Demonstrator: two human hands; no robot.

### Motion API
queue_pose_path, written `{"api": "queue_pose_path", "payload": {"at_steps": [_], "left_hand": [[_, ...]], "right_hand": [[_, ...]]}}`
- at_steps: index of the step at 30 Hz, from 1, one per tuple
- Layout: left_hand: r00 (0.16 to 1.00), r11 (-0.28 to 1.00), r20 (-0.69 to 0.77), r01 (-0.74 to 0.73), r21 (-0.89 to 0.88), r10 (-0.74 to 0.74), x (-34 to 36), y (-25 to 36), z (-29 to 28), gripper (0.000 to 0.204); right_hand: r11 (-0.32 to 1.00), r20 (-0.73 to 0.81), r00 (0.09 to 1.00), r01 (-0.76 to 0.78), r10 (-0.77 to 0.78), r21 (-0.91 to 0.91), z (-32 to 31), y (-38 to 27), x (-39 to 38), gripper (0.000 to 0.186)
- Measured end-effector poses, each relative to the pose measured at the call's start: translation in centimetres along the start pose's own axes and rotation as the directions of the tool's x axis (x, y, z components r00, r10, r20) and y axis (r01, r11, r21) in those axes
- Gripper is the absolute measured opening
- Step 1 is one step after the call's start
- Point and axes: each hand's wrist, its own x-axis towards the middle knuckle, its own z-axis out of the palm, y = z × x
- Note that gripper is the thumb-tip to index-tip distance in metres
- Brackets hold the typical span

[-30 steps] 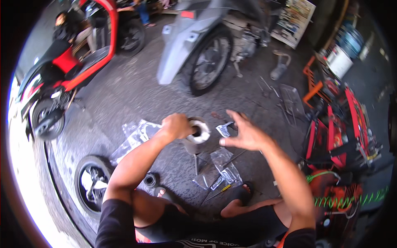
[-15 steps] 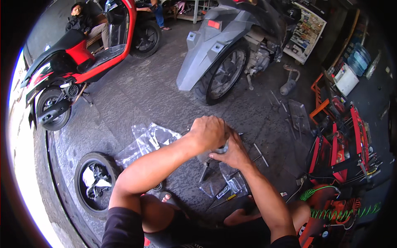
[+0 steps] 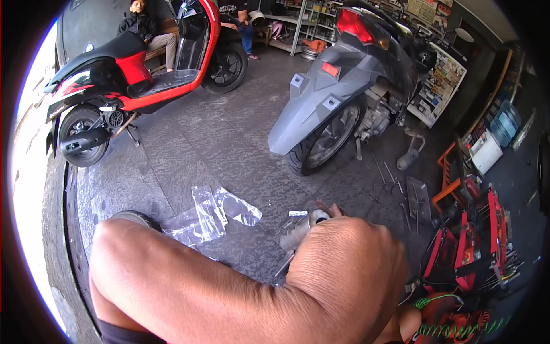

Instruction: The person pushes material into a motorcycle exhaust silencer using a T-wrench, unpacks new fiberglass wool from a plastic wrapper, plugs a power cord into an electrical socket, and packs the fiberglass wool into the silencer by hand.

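Note:
My left hand (image 3: pixel 352 249) looms close to the camera, closed, with its back up and its forearm filling the lower middle. What its fingers hold is hidden. Just behind it a tilted metal cylinder (image 3: pixel 295 235) shows an open ringed top and a thin rod below. A small bit of what looks like my right hand (image 3: pixel 335 210) shows beyond the cylinder's top; the rest is hidden by my left hand. Clear plastic bags (image 3: pixel 209 215) and a small white packet (image 3: pixel 297 213) lie on the floor nearby.
A red-black scooter (image 3: pixel 137 100) and a grey motorbike (image 3: pixel 321 109) stand ahead. Two people (image 3: pixel 166 49) (image 3: pixel 245 31) sit behind the scooter. Red toolboxes (image 3: pixel 470 252), a green coiled hose (image 3: pixel 444 329) and a water bottle (image 3: pixel 505 123) are at right; a wheel (image 3: pixel 137 218) lies at left.
My left hand and forearm have come much nearer the camera, now covering my right arm and most of the cylinder. The view has tilted up, showing more of the people and shelves.

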Motion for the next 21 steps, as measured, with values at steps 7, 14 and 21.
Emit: {"api": "queue_pose_path", "payload": {"at_steps": [7,14,21], "left_hand": [[0.931,0.983,0.358,0.123,-0.138,-0.067,0.5,-3.5,-1.7,0.026],[0.96,0.988,0.279,0.046,-0.148,-0.003,2.4,-5.7,0.6,0.027],[0.982,0.985,0.189,0.045,-0.169,-0.012,0.9,-9.4,5.0,0.028]], "right_hand": [[0.997,0.017,0.998,0.066,-0.067,0.049,0.9,-2.3,0.0,0.1],[0.987,0.026,0.988,-0.148,0.15,-0.062,0.7,-3.3,0.4,0.093],[0.972,-0.16,0.959,-0.232,0.235,0.038,-0.7,1.0,-2.1,0.108]]}}
